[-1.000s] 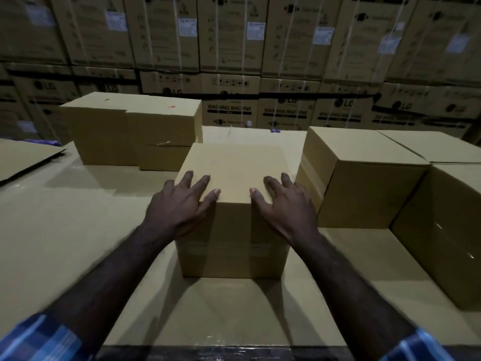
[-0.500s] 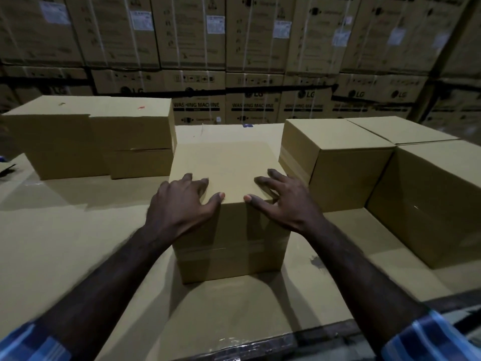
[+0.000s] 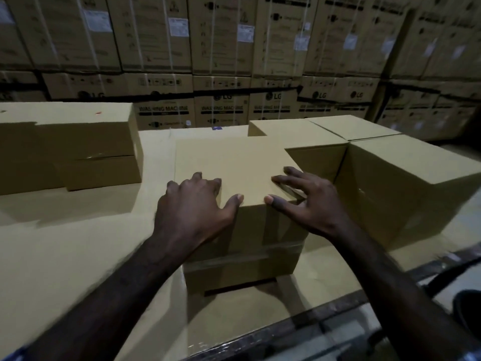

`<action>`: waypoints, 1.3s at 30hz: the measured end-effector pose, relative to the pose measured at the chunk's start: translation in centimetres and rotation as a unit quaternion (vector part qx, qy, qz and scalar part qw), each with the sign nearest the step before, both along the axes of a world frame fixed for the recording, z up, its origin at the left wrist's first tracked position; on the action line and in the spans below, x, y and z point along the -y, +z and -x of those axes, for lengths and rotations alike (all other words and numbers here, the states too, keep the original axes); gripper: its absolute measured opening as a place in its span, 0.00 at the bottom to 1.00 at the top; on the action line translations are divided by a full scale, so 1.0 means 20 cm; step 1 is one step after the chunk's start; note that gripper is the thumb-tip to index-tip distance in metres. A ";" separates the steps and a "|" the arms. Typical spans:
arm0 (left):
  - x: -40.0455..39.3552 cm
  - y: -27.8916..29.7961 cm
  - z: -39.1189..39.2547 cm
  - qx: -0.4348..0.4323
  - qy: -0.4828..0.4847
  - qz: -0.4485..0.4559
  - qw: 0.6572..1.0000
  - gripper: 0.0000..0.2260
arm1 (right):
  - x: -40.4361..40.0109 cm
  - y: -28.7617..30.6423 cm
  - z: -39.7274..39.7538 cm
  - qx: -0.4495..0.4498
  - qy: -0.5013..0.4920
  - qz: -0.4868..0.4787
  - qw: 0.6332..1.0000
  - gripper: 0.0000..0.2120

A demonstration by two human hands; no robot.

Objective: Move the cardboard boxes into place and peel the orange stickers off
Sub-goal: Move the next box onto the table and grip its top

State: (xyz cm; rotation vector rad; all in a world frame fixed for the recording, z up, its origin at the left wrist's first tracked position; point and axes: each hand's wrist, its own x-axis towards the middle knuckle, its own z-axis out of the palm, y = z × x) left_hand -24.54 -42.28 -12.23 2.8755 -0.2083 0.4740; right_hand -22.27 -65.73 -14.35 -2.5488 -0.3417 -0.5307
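Note:
A plain cardboard box (image 3: 234,162) sits in the middle of the cardboard-covered surface (image 3: 65,243). Its right side is close against another box (image 3: 315,142). A dark gap shows under its near bottom edge, so it looks slightly tipped. My left hand (image 3: 192,204) grips its near left top corner, fingers on the top and thumb on the edge. My right hand (image 3: 309,201) presses on the near right top corner with fingers spread. A small orange sticker (image 3: 97,113) shows on top of the stacked boxes (image 3: 65,136) at the left.
Two more boxes (image 3: 406,178) stand at the right, one behind the other. A wall of large washing-machine cartons (image 3: 221,48) fills the background. The surface's front edge (image 3: 286,324) runs diagonally at lower right, with a dark object (image 3: 468,308) beyond it.
The middle box has slid right, up against the right-hand box, and its near bottom edge now shows a gap. Both hands stayed on its near top corners.

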 end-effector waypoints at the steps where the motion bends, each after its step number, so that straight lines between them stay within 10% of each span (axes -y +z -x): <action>1: 0.06 0.01 0.01 0.003 -0.004 -0.004 1.000 0.29 | 0.06 0.00 0.02 0.002 -0.001 -0.006 1.000 0.36; 21: 1.30 -0.09 0.03 -0.047 0.003 0.041 0.998 0.31 | 1.34 -0.09 0.01 -0.020 0.008 0.019 1.000 0.35; 39: 1.52 -0.16 -0.18 -0.073 0.032 0.001 0.997 0.33 | 1.48 -0.05 -0.21 0.004 0.004 0.328 0.945 0.37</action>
